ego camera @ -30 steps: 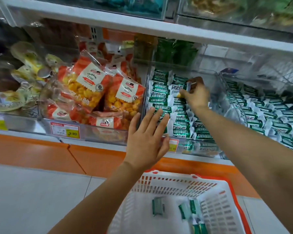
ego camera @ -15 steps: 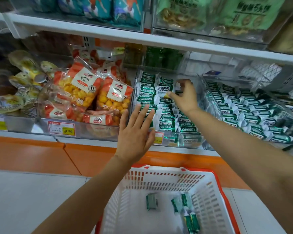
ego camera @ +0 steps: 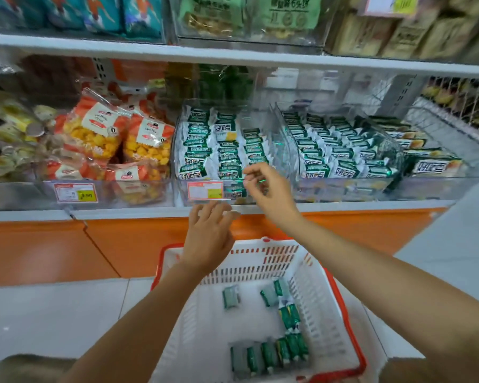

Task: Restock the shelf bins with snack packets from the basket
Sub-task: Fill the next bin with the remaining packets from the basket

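Note:
A white basket with a red rim (ego camera: 340, 294) stands on the floor below me. Several green-and-white snack packets (ego camera: 268, 355) lie on its bottom. A clear shelf bin (ego camera: 177, 167) holds rows of the same packets (ego camera: 227, 150). My left hand (ego camera: 209, 236) hangs over the basket's far rim, below the shelf edge, fingers relaxed and holding nothing. My right hand (ego camera: 266, 189) is in front of the bin's front wall, fingers loosely bent, with nothing in it.
A second clear bin (ego camera: 393, 183) of green packets sits to the right. Orange bags of yellow puffs (ego camera: 105, 134) fill the bin to the left. An upper shelf board (ego camera: 233, 56) runs overhead with more bagged goods. The shelf base (ego camera: 122, 244) is orange, and the floor tiles are pale.
My right hand has drawn back out of the bin, leaving the packet it was placing there. My left hand has dropped from the bin front towards the basket. The view has tilted down.

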Available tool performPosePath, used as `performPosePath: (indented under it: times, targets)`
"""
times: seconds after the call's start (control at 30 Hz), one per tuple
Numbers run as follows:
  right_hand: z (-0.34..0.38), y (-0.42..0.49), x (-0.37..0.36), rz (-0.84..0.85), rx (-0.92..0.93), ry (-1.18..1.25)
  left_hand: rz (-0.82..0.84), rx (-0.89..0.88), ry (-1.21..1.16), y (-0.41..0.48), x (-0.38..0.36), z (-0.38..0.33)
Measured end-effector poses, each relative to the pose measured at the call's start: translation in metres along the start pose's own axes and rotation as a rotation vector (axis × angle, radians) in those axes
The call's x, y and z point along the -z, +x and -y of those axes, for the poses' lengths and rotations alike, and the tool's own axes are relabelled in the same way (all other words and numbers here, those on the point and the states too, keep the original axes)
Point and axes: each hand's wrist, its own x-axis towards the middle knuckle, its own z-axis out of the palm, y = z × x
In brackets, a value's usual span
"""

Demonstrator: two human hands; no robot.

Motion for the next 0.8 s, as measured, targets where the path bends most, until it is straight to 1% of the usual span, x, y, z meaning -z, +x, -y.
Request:
performPosePath:
  times: [0.07,0.13,0.23,0.4,0.57,0.63,0.73,0.8]
  targets:
    - [-0.007,-0.028,0.0,0.033,-0.036,0.017,0.124,0.032,0.02,-0.011,-0.011,0.0]
    - [-0.019,-0.052,-0.003,0.072,-0.075,0.007,0.238,0.1,0.053,-0.022,-0.019,0.001]
    - [-0.052,-0.087,-0.011,0.14,-0.183,-0.045,0.35,0.166,0.081,-0.034,-0.03,0.003]
    - [-0.111,-0.134,-0.034,0.204,-0.377,-0.115,0.407,0.195,0.11,-0.045,-0.049,0.01]
    - [-0.161,-0.159,-0.062,0.319,-0.481,-0.19,0.428,0.197,0.164,-0.057,-0.077,0.036]
    - [-0.177,-0.168,-0.074,0.401,-0.555,-0.211,0.422,0.222,0.203,-0.065,-0.089,0.049]
    - [-0.198,-0.182,-0.095,0.604,-0.687,-0.257,0.448,0.253,0.234,-0.077,-0.106,0.064]
    - [-0.208,-0.188,-0.108,0.699,-0.761,-0.262,0.417,0.241,0.223,-0.082,-0.115,0.07]
